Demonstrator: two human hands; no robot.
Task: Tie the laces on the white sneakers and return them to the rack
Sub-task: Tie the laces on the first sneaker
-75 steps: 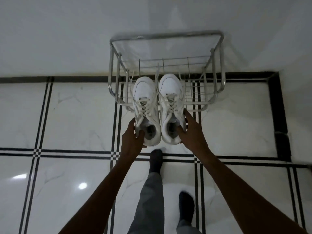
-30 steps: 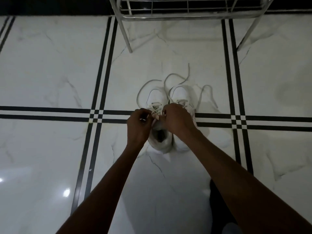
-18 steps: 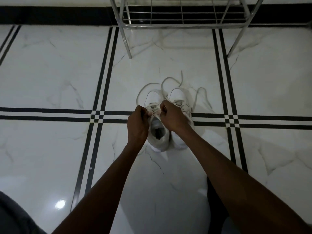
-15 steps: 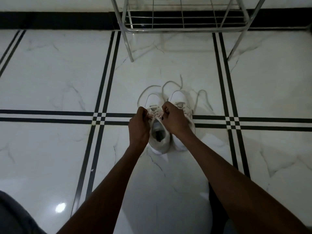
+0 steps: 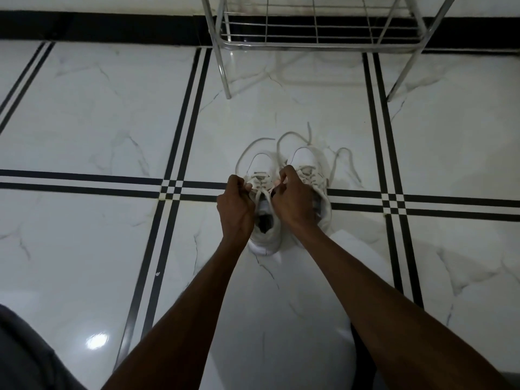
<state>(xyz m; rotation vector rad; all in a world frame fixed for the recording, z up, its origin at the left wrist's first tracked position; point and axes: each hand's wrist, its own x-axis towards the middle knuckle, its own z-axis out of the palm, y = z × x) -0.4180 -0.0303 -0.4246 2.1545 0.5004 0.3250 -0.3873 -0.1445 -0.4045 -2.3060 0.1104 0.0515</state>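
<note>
Looking down from the head camera, we see two white sneakers side by side on the floor (image 5: 84,114) at the centre of the frame, toes toward the top. The left sneaker (image 5: 263,175) sits between both hands; the right sneaker (image 5: 306,161) lies just beside it, partly covered by the right hand (image 5: 292,202). Both stand where two pairs of black tile lines cross the white marble.

The left hand (image 5: 235,209) is clenched around one lace end at the left side of the left sneaker's eyelets. The right hand's grip is likewise curled, grasping the other lace end at the right side of the same eyelets. We see the laces (image 5: 260,190) crossed over the tongue between the two fists. Loose lace loops (image 5: 284,136) trail on the floor beyond the toes and to the right of the right sneaker.

The rack (image 5: 318,46), a chrome wire frame, stands at the top centre of the frame, well apart from the sneakers, its two front legs resting on the floor. A dark skirting band (image 5: 98,26) runs along the top edge. A grey trouser leg (image 5: 25,356) fills the lower left corner.
</note>
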